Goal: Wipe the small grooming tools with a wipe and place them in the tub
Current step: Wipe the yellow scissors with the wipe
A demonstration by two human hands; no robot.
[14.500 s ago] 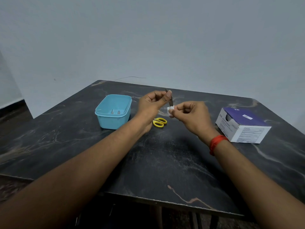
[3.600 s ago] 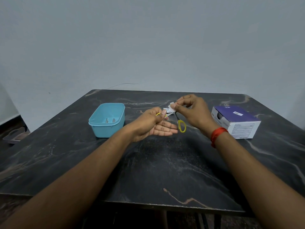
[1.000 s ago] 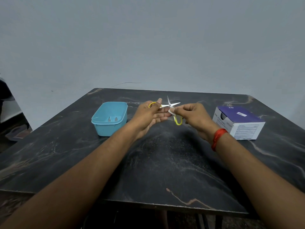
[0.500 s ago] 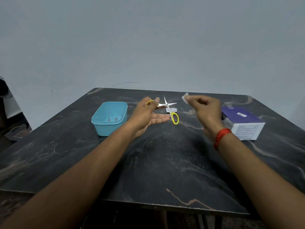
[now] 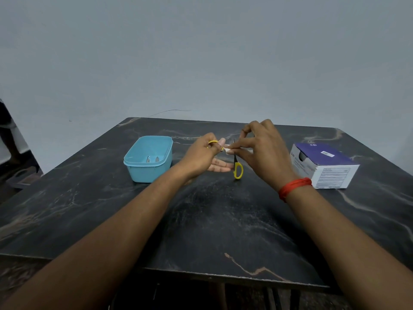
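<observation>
Small yellow-handled scissors point(image 5: 238, 171) are spread wide above the table's middle. My left hand point(image 5: 204, 156) holds one yellow handle ring, thumb through it, the other fingers straight under the scissors. The second ring hangs down. My right hand point(image 5: 260, 151) pinches a small white wipe point(image 5: 228, 149) against a blade near the pivot. The light blue tub point(image 5: 148, 159) stands to the left of my hands, with two small metal tools point(image 5: 152, 159) lying inside.
A purple and white cardboard box point(image 5: 324, 165) lies at the right side of the dark marbled table point(image 5: 212, 220). The table's front edge runs close below my forearms. A grey wall stands behind the table.
My right hand, lifted away to the right with the wipe half a second ago, has come back to the scissors and put the wipe on the blade. The scissors' lower handle now hangs straighter down.
</observation>
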